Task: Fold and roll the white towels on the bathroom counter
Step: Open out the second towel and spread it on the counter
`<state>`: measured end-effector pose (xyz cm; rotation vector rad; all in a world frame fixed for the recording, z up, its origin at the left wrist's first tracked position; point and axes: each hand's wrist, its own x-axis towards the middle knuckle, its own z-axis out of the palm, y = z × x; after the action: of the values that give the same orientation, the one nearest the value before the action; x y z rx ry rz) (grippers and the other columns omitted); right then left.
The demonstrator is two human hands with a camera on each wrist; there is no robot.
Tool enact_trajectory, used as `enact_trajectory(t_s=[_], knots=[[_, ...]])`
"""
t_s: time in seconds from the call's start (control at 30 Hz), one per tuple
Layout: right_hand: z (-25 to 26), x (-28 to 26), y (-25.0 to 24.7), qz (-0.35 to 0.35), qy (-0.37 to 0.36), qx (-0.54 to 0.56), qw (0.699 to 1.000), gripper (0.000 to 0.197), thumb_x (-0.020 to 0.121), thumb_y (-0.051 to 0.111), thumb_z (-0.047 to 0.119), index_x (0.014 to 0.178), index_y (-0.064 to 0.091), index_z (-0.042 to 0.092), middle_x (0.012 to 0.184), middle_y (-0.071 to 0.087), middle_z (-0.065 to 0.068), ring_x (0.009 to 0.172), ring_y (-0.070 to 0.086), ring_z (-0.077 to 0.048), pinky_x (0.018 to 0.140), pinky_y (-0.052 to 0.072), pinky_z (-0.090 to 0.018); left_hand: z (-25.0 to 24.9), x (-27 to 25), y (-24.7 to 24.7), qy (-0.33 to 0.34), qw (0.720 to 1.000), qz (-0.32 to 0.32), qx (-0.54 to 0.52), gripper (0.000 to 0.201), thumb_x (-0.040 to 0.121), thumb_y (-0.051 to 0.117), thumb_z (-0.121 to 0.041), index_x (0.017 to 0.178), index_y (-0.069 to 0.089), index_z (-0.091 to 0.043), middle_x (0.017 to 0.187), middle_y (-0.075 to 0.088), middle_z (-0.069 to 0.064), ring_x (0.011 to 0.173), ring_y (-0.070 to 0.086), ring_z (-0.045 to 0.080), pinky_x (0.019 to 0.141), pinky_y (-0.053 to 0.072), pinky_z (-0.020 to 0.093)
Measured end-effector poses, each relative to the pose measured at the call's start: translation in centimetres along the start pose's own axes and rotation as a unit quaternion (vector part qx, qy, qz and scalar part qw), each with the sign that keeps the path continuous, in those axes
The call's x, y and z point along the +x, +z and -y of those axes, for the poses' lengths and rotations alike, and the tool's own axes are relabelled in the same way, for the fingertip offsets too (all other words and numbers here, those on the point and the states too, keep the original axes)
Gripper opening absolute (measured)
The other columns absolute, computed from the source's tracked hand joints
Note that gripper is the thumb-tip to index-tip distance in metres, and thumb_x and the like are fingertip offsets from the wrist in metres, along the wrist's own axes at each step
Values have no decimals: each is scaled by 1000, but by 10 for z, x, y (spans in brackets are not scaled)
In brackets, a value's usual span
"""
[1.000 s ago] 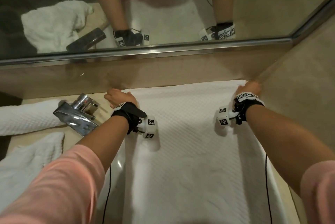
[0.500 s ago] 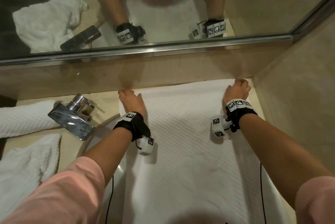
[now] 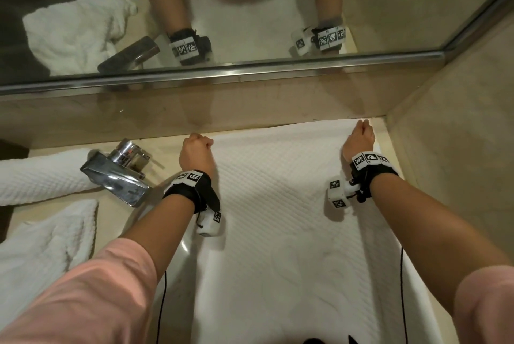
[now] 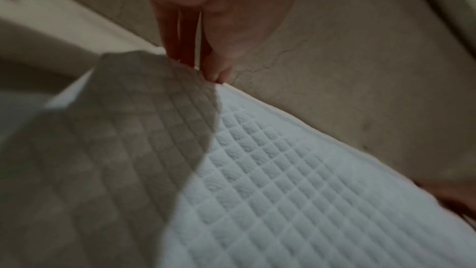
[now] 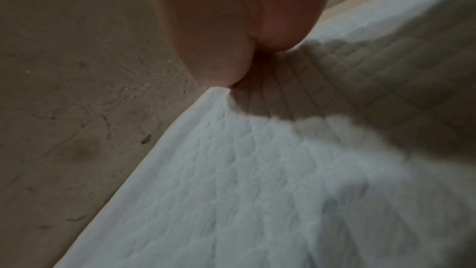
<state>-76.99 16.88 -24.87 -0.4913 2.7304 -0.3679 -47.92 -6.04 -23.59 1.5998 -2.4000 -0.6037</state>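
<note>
A white quilted towel (image 3: 278, 204) lies spread flat on the counter, its far edge against the backsplash. My left hand (image 3: 196, 149) is at the towel's far left corner, and in the left wrist view its fingertips (image 4: 213, 68) pinch the edge of the towel (image 4: 309, 180). My right hand (image 3: 360, 136) is at the far right corner. The right wrist view shows its thumb and finger (image 5: 226, 58) closed on the hem of the towel (image 5: 231, 191).
A chrome faucet (image 3: 119, 174) stands left of my left hand. A rolled white towel (image 3: 36, 176) lies beyond it, and a crumpled one (image 3: 36, 246) nearer. The sink rim (image 3: 180, 254) shows under the spread towel's left side. A mirror (image 3: 250, 10) and a side wall (image 3: 459, 163) close the corner.
Both hands have shifted a little along the towel's far edge. The left hand's fingers have curled onto the corner. The towel still lies flat.
</note>
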Motion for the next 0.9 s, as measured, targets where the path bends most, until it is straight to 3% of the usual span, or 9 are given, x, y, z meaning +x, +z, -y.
enact_trajectory(t_s=[0.13,0.3,0.4,0.57,0.73,0.83,0.9], knots=[[-2,-4,-7,13,13,-9,1000,61,96,38,4,150,10,-3,159,5,-14,146,6,-27,119,10,-32,-4,-5,-7,62,987,63,134,24,84,48,1,92,69,-9,100,57,12,93,57,30,61,46,33],[-7,-34,-4,-10,18,-19,1000,48,98,34,8,143,27,-5,155,19,-16,143,18,-30,116,19,-37,-24,-2,-23,37,971,125,200,25,90,45,-7,101,68,-7,106,64,13,98,62,30,72,49,34],[-19,-56,4,2,10,6,1000,50,101,32,14,147,23,-2,158,14,-14,146,12,-26,118,13,-32,-33,-7,-26,29,964,151,219,26,91,45,-11,109,63,-6,115,61,14,106,58,30,82,48,36],[-46,-97,6,39,33,25,998,51,101,38,18,147,27,0,158,16,-12,147,13,-24,119,14,-32,-44,-19,-17,-19,954,243,174,44,93,48,-22,131,41,-1,139,31,18,130,30,36,101,36,44],[-77,-140,2,21,74,30,997,39,95,45,16,128,46,-4,142,39,-21,129,41,-32,106,33,-39,-49,-21,-16,-15,955,263,139,60,94,50,-28,144,27,-4,156,8,19,144,6,38,116,19,45],[-98,-167,-2,20,90,21,996,25,95,46,16,115,52,2,138,43,-22,125,45,-32,102,36,-37,-47,-25,-16,49,961,247,112,56,95,48,-22,144,29,-1,156,14,18,145,9,32,118,16,37],[-113,-185,-3,16,107,29,994,31,93,49,14,119,56,-1,136,46,-21,122,48,-33,100,39,-35,-46,-36,-17,76,966,238,71,50,94,49,-17,140,37,0,152,23,18,141,22,32,115,24,35]])
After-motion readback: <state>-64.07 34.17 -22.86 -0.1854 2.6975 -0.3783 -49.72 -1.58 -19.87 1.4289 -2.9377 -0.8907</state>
